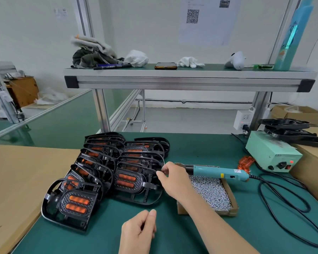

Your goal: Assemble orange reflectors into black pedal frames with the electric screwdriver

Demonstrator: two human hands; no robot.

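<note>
Item 1, my right hand [170, 177]: pinches the nose of the electric screwdriver [218, 172], touching the finished pedal frames [141, 180].
Item 2, my left hand [138, 233]: loosely curled, empty.
Next, I judge: fetch 1 bare frame [290, 130] and 1 reflector [246, 161].

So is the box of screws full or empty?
Nearly full: silver screws cover the box from wall to wall.

A factory assembly station: a green-matted bench [191, 149] under an aluminium-profile shelf [189, 79], rows of stacked pedal frames [117, 165], a box of screws [213, 195] and a corded electric screwdriver [218, 172].
</note>
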